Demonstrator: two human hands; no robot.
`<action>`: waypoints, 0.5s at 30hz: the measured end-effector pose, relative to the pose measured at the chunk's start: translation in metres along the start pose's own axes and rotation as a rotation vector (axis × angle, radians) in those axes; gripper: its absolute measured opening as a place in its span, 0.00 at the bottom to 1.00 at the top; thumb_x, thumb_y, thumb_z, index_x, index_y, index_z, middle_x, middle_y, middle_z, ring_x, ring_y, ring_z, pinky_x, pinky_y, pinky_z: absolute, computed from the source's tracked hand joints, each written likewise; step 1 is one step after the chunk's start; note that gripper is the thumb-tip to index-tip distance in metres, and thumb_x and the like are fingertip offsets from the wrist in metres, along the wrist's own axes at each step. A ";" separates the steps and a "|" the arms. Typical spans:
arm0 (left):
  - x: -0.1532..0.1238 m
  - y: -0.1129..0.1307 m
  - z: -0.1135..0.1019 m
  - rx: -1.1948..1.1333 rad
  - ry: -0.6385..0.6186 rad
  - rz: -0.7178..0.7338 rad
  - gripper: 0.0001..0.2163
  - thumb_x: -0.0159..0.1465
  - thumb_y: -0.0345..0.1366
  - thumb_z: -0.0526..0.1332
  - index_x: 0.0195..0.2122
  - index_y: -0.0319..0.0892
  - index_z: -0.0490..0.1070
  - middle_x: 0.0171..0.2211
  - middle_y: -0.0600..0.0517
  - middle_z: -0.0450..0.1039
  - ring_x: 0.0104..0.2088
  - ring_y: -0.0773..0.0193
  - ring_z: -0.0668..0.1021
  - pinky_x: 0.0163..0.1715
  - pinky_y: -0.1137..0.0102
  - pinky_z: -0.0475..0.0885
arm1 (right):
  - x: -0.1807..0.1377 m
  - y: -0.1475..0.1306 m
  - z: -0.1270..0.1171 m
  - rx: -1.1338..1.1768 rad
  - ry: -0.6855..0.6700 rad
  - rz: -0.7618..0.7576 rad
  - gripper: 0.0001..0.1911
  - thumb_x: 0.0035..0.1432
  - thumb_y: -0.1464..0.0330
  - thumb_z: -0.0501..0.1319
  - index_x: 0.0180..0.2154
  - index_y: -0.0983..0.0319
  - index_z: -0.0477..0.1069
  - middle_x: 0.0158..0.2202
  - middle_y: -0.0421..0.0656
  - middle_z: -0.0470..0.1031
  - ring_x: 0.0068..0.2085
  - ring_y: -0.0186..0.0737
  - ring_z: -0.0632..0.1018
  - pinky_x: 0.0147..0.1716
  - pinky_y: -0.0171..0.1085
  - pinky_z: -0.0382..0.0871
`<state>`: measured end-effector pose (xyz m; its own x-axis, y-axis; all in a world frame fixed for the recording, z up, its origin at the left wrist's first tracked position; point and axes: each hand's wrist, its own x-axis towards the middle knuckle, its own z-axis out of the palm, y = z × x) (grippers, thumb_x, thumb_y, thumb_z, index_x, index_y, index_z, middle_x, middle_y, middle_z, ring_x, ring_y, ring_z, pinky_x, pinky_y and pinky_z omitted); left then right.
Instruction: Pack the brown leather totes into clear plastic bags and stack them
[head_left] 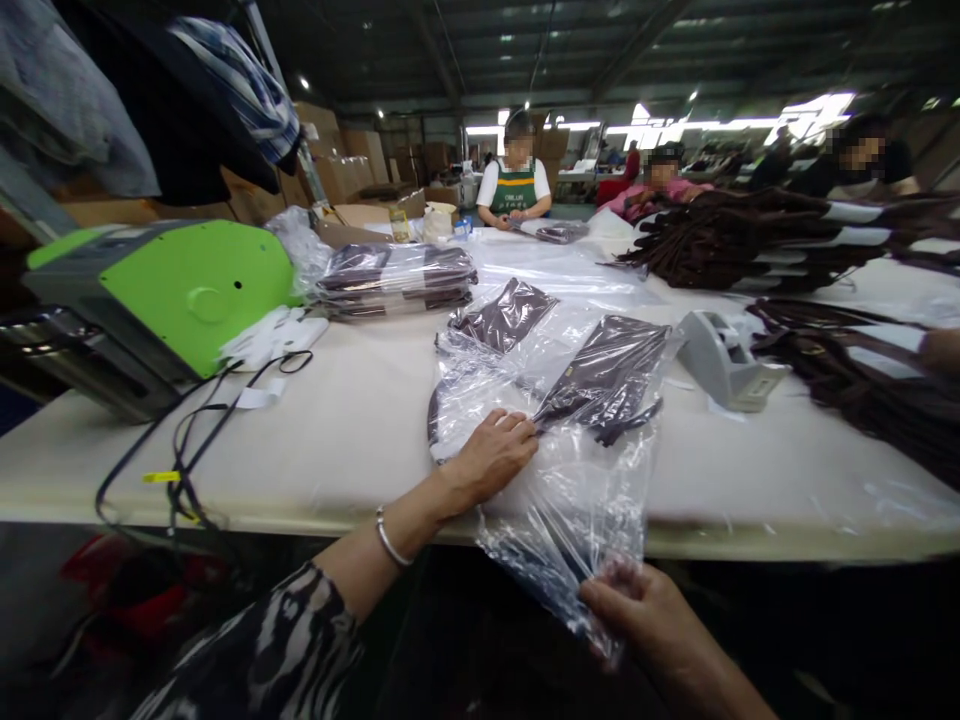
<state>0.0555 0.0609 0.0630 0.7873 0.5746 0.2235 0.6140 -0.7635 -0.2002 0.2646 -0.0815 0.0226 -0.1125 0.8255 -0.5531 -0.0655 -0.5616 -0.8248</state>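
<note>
Two hands on one clear plastic bag (577, 500). Your left hand (491, 455) lies flat on the bag's upper left part, fingers (517, 428) spread and released, pressing the film down onto the bench (360, 420) rather than gripping. Your right hand (645, 615) is at the near end, off the bench edge, fingers clenched on the bag's open lower end, pinching the film.

Bag's long axis runs from your right hand up and away toward the far side, tilted slightly right. A dark brown folded garment (607, 375) sits inside the far half of the bag, just beyond your left fingertips and touching them through the film. So the garment lies up and right of the left hand, and well apart from the right hand. Left hand is the nearer one.

A second bagged dark piece (506, 315) lies just behind, to the left. Further back left there's a stack of bagged garments (394, 280). A green machine (180, 295) stands on the bench's left end, black cables (187, 450) trailing from it over the bench edge. A grey tape dispenser (724, 360) stands right of the bag, near but not touching as far as I can tell. Unbagged brown garments (765, 240) are piled on the right side. Other people sit at the far end, their hands apart from yours.
</note>
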 end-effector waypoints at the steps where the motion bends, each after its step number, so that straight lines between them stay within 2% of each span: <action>1: 0.001 -0.001 0.001 0.012 0.005 0.014 0.08 0.70 0.31 0.52 0.42 0.40 0.72 0.48 0.45 0.73 0.55 0.55 0.70 0.55 0.60 0.62 | -0.001 -0.003 0.000 -0.008 0.007 -0.015 0.24 0.40 0.51 0.72 0.25 0.60 0.64 0.17 0.36 0.71 0.18 0.34 0.71 0.18 0.33 0.65; 4: -0.005 -0.003 0.002 0.015 0.001 0.105 0.08 0.71 0.31 0.53 0.41 0.40 0.71 0.45 0.46 0.74 0.52 0.55 0.71 0.52 0.62 0.64 | -0.010 -0.014 -0.003 -0.079 0.108 -0.106 0.23 0.41 0.52 0.71 0.30 0.60 0.68 0.17 0.35 0.70 0.19 0.35 0.71 0.19 0.33 0.65; 6: -0.017 -0.002 0.000 -0.035 -0.037 0.141 0.06 0.70 0.32 0.55 0.40 0.40 0.71 0.41 0.47 0.74 0.46 0.57 0.73 0.46 0.63 0.66 | -0.021 -0.024 -0.005 -0.171 0.228 -0.208 0.31 0.43 0.52 0.70 0.46 0.60 0.70 0.18 0.33 0.71 0.20 0.36 0.73 0.21 0.34 0.66; 8: -0.030 -0.002 -0.007 -0.131 -0.088 0.119 0.04 0.68 0.31 0.57 0.38 0.42 0.71 0.38 0.49 0.75 0.42 0.58 0.73 0.42 0.65 0.66 | -0.031 -0.036 -0.006 -0.277 0.325 -0.302 0.44 0.46 0.51 0.69 0.62 0.57 0.59 0.19 0.32 0.72 0.22 0.38 0.74 0.23 0.34 0.68; 9: -0.036 -0.004 -0.012 -0.194 -0.112 0.089 0.04 0.68 0.31 0.57 0.38 0.43 0.71 0.37 0.50 0.75 0.41 0.58 0.73 0.42 0.65 0.66 | -0.035 -0.042 -0.006 -0.327 0.351 -0.341 0.49 0.47 0.51 0.68 0.66 0.55 0.52 0.20 0.32 0.72 0.22 0.38 0.75 0.24 0.35 0.69; 11: -0.047 -0.007 -0.024 -0.345 -0.157 0.025 0.06 0.69 0.33 0.56 0.37 0.45 0.73 0.36 0.52 0.76 0.41 0.60 0.75 0.43 0.66 0.66 | -0.039 -0.058 -0.004 -0.387 0.354 -0.406 0.52 0.48 0.50 0.68 0.68 0.53 0.46 0.20 0.32 0.73 0.23 0.40 0.76 0.26 0.36 0.71; 12: -0.053 -0.009 -0.031 -0.421 -0.173 -0.004 0.07 0.70 0.36 0.56 0.39 0.46 0.73 0.37 0.52 0.77 0.43 0.61 0.76 0.45 0.67 0.66 | -0.039 -0.068 -0.002 -0.392 0.326 -0.428 0.51 0.48 0.49 0.68 0.68 0.54 0.49 0.21 0.33 0.74 0.24 0.40 0.77 0.28 0.36 0.72; 14: -0.064 -0.010 -0.039 -0.533 -0.183 -0.045 0.11 0.68 0.45 0.58 0.45 0.47 0.74 0.44 0.51 0.77 0.48 0.59 0.76 0.50 0.66 0.65 | -0.034 -0.089 0.000 -0.358 0.214 -0.437 0.42 0.48 0.48 0.67 0.60 0.58 0.63 0.24 0.38 0.77 0.28 0.42 0.80 0.32 0.38 0.75; 15: -0.070 -0.009 -0.041 -0.557 -0.176 -0.061 0.18 0.65 0.51 0.61 0.50 0.47 0.72 0.49 0.50 0.76 0.52 0.57 0.75 0.53 0.65 0.65 | -0.030 -0.101 0.001 -0.340 0.141 -0.426 0.36 0.48 0.47 0.67 0.54 0.60 0.70 0.26 0.41 0.79 0.31 0.44 0.81 0.35 0.39 0.76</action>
<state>-0.0078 0.0153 0.0880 0.7780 0.6265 0.0473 0.5744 -0.7397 0.3505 0.2732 -0.0496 0.1225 -0.0106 0.9880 -0.1543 0.2502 -0.1468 -0.9570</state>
